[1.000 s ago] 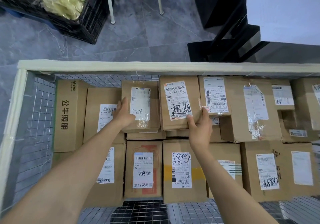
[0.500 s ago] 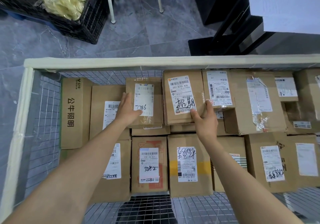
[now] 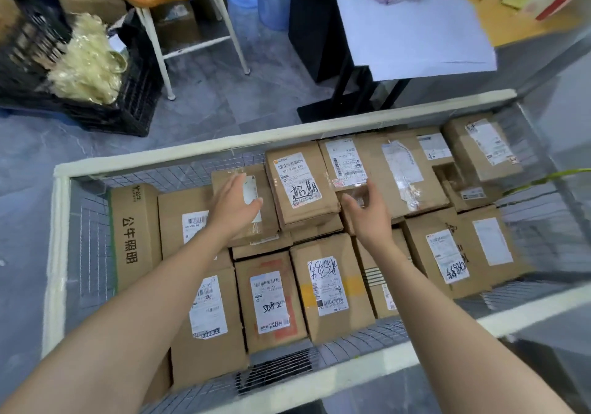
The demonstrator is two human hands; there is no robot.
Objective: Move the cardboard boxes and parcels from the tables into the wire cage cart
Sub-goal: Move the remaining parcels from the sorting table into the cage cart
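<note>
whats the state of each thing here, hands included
left hand: open, fingers straight, over the taped box
right hand: open, relaxed, holding nothing
taped box: flat on other boxes, label up
handwritten-label box: flat, sealed, label up, no hand on it
wire cage cart: open-topped, holding many boxes

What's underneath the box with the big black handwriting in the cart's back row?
Under the handwritten box, the edge of another cardboard box shows along its near side. Its top and label are covered, as is anything deeper.
</note>
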